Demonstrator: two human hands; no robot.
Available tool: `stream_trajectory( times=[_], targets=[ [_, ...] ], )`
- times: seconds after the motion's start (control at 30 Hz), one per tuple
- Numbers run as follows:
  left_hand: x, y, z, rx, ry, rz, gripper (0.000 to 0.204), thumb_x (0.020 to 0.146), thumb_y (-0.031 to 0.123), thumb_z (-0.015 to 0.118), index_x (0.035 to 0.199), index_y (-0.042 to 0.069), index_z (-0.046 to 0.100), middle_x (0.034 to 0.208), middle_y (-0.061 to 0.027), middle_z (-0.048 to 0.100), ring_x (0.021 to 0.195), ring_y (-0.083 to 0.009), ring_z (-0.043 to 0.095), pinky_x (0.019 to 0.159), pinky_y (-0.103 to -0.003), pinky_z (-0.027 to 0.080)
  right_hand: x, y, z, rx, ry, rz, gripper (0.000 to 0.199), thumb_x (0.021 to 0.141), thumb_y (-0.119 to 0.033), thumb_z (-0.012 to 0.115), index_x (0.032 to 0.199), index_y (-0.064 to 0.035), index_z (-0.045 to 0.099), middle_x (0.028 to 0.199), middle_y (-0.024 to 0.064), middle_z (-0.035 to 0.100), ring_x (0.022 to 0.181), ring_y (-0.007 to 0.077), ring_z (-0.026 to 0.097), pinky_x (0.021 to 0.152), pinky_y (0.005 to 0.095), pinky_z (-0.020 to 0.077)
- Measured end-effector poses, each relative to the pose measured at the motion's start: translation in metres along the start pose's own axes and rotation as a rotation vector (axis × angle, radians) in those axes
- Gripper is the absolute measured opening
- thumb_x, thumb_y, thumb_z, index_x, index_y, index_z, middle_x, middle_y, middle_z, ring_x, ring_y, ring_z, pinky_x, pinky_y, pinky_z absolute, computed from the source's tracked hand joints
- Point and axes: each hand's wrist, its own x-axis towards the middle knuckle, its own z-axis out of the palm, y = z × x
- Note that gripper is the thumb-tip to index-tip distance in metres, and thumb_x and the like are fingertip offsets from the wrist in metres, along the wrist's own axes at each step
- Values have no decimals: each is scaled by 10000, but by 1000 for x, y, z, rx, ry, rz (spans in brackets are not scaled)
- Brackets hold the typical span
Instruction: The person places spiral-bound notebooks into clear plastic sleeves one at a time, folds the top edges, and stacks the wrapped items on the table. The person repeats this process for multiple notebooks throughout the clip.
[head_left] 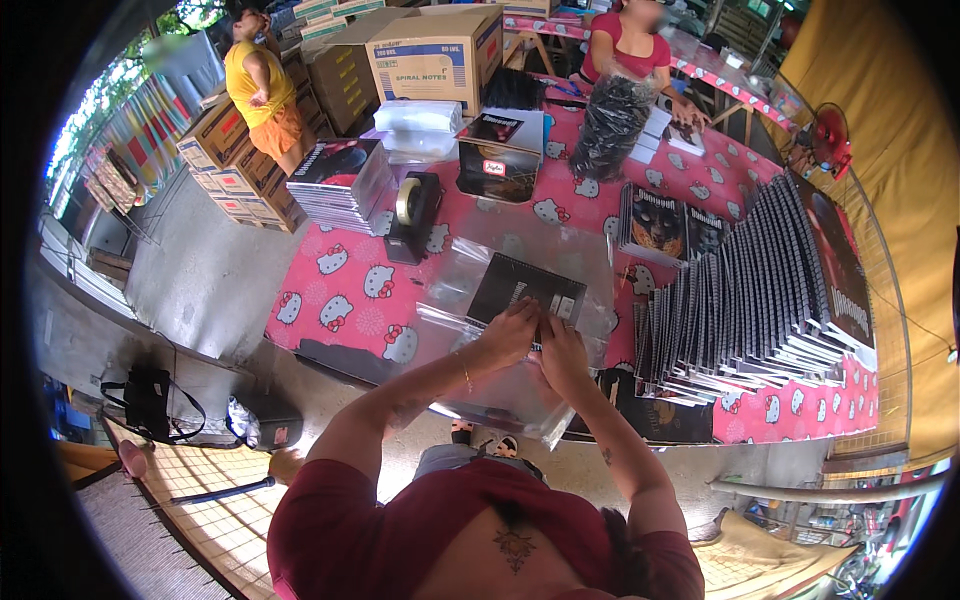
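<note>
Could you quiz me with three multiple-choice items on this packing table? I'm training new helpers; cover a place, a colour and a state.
1. Where is the tape dispenser?
A. left of the clear bag
B. on the floor
C. on the cardboard box

2. What colour is the tablecloth?
A. blue
B. pink
C. green

3. What are the left hand and right hand doing?
A. hanging free
B. holding tape
C. gripping the bag with a black notebook inside

Answers: 1 A, it stands beside the bag; 2 B, pink with cartoon cats; 3 C, both hands pinch its near edge.

Tape dispenser (pixel 413 212), fanned notebook stack (pixel 760 290) (spiral-bound), cardboard boxes (pixel 425 50), red fan (pixel 827 135)
</note>
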Motion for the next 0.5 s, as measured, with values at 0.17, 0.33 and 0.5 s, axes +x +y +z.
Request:
stream_trajectory(
  times=[0.17,0.33,0.5],
  targets=[
    [-41,-5,-34,129,119,-163,392,919,212,561,1270,38,575,1391,-236,488,1274,-363,492,1057,-429,408,-4,-5,2,-109,3,-27,693,678,-290,796,1263,-14,549,1269,102,541,1133,269,552,935,392,456],
    [-103,-142,-34,-2,299,-737,336,916,205,594,1201,29,599,1143,-238,622,1000,-363,639,849,-392,526,-9,-3,5,-123,64,-60,662,677,-315,789,1240,-37,579,1204,66,563,1090,257,568,948,418,432],
    [-90,-225,-95,-788,644,-1004,221,877,198,684,810,-4,625,743,-78,624,620,-176,618,527,-360,495,-6,-12,-6,-148,77,-37,654,642,-294,818,1212,-56,602,1116,61,588,992,259,593,856,407,444]
  ],
)
